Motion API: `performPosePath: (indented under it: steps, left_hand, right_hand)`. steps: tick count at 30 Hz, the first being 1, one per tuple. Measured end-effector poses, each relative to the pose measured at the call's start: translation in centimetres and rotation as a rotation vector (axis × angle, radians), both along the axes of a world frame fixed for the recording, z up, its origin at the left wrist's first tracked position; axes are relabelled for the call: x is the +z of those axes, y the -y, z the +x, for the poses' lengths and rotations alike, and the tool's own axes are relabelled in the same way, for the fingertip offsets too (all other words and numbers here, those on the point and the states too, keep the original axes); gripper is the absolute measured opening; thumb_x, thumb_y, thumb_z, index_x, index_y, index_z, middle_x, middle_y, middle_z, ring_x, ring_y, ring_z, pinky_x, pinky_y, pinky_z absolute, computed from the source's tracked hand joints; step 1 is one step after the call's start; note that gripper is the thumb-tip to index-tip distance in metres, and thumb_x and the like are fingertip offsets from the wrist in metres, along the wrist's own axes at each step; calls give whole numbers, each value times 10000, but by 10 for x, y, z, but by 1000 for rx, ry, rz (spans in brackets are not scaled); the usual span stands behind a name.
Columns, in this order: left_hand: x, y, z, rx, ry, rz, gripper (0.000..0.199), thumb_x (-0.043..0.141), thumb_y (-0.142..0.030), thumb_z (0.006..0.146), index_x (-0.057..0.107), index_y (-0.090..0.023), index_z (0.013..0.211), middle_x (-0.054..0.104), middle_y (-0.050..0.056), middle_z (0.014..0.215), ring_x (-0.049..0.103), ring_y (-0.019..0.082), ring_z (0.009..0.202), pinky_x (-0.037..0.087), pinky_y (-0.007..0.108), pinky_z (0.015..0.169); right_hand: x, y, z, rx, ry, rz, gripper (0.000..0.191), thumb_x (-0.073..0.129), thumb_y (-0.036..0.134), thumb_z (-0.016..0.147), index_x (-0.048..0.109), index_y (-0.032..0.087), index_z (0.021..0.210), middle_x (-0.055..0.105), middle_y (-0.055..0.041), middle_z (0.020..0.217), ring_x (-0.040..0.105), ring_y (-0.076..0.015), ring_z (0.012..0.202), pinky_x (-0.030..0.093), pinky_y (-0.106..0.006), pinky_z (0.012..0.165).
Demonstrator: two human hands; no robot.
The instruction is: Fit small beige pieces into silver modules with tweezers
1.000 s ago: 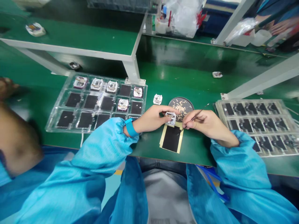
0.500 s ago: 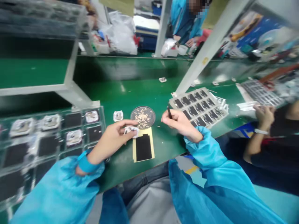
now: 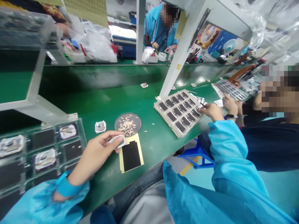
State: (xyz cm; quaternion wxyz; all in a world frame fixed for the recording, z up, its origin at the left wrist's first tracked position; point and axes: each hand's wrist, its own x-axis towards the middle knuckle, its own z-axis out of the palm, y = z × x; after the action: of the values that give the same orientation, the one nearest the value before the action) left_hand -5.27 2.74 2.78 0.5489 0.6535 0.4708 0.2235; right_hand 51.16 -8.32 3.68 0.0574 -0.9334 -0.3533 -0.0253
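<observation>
At the green bench [image 3: 149, 183], left hand [image 3: 95, 155] with fingers [image 3: 106, 139] pinching a white-framed module [image 3: 118, 141], partly hidden, right hand [image 3: 213, 111] closed on tweezers [image 3: 203, 105], tips hard to make out, beside a sheet of black pads [image 3: 177, 113]

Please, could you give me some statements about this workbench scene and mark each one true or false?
The left hand pinches a small white-framed part: true.
The right hand holds tweezers: true.
The blue strap is on the right wrist: false, it is on the left wrist.
The right hand is over the clear plastic tray: false, it is at the tray of black pads.
Nobody else is in view: false, a co-worker in a blue gown is in the background.
</observation>
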Motion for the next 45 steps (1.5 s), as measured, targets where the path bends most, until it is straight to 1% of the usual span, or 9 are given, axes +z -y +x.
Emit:
performPosePath:
  steps: [5, 15, 21, 25, 28, 32, 38, 42, 45]
  left_hand:
    - [-3, -1, 1, 23, -8, -12, 478, 756, -574, 814, 733, -199, 1110, 761, 43, 871, 655, 143, 633, 510, 246, 596]
    - [-1, 2, 3, 53, 59, 0, 467, 776, -556, 797, 744, -181, 1072, 762, 58, 901, 660, 153, 639, 548, 265, 621]
    - [1, 5, 2, 86, 104, 13, 457, 778, -540, 811, 751, -181, 1092, 770, 64, 930, 660, 146, 632, 555, 259, 623]
    - [0, 6, 4, 90, 127, 14, 443, 789, -527, 803, 764, -171, 1066, 780, 73, 934, 668, 145, 620, 572, 263, 627]
    - [-2, 6, 6, 98, 160, 17, 434, 810, -507, 785, 776, -174, 1061, 789, 86, 1029, 718, 177, 741, 609, 278, 688]
    - [-5, 5, 5, 94, 183, 47, 400, 822, -460, 781, 795, -177, 1062, 794, 94, 1098, 751, 222, 936, 620, 333, 877]
    - [-7, 5, 2, 70, 229, 93, 310, 812, -438, 791, 822, -181, 965, 786, 95, 1148, 742, 245, 1038, 613, 367, 930]
    - [-8, 5, 1, 119, 248, -23, 336, 823, -469, 773, 828, -173, 931, 812, 89, 1006, 755, 210, 828, 631, 327, 772]
    - [-8, 4, 0, 152, 231, -67, 367, 808, -532, 774, 815, -168, 821, 785, 65, 757, 682, 157, 604, 553, 255, 548]
  right_hand:
    - [-10, 1, 8, -39, -104, -12, 403, 765, 520, 750, 801, 165, 937, 748, -101, 788, 672, -237, 727, 474, -327, 661]
    - [5, -8, 13, -13, -179, -64, 385, 828, 521, 677, 708, 158, 638, 664, -71, 629, 603, -222, 653, 427, -334, 615]
    - [17, -5, -3, -2, -157, 48, 286, 825, 415, 701, 717, 158, 766, 684, -49, 684, 588, -197, 649, 430, -320, 624]
    - [32, -11, -57, 230, -231, 469, 456, 815, 445, 732, 734, 154, 1075, 734, -63, 867, 626, -193, 715, 469, -313, 661]
    - [34, -26, -125, 579, -509, 449, 477, 792, 493, 779, 745, 206, 1158, 756, -59, 991, 664, -206, 825, 515, -340, 757]
    - [18, -51, -215, 802, -699, 357, 340, 762, 441, 821, 746, 172, 1028, 753, -55, 959, 663, -214, 842, 511, -356, 790]
    - [-2, -73, -269, 913, -580, 141, 217, 646, 375, 906, 752, 188, 935, 720, -29, 783, 626, -187, 685, 450, -323, 663]
    - [3, -80, -277, 890, -596, 279, 185, 690, 373, 870, 784, 214, 872, 745, -50, 879, 664, -225, 827, 482, -365, 783]
    - [16, -88, -294, 863, -793, 298, 228, 741, 433, 833, 799, 216, 872, 741, -40, 819, 655, -213, 775, 488, -363, 748]
